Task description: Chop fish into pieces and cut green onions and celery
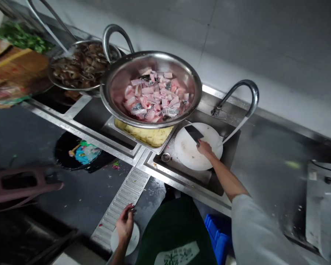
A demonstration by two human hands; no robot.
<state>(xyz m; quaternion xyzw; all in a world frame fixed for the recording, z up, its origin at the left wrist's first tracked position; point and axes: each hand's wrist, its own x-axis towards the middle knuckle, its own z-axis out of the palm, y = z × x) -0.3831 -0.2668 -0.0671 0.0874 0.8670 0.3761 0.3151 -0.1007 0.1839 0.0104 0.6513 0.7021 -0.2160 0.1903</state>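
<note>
My right hand (204,148) grips the handle of a dark cleaver (194,133) that lies on a round white cutting board (189,154) inside the steel sink (226,184). Water runs from the curved tap (244,96) down beside the board. My left hand (124,223) hangs low by my side, fingers curled loosely, over a white round object (134,241) on the floor; whether it touches it is unclear. A large steel bowl (121,79) full of pink raw fish pieces (154,97) rests over the sink's left part.
A steel tray of pale yellow pieces (149,136) sits under the bowl. Behind it stands a second bowl of dark food (79,68). Greens (19,36) lie at far left. A floor drain grate (121,198), a black bin with rubbish (82,151) and a blue crate (219,235) are below.
</note>
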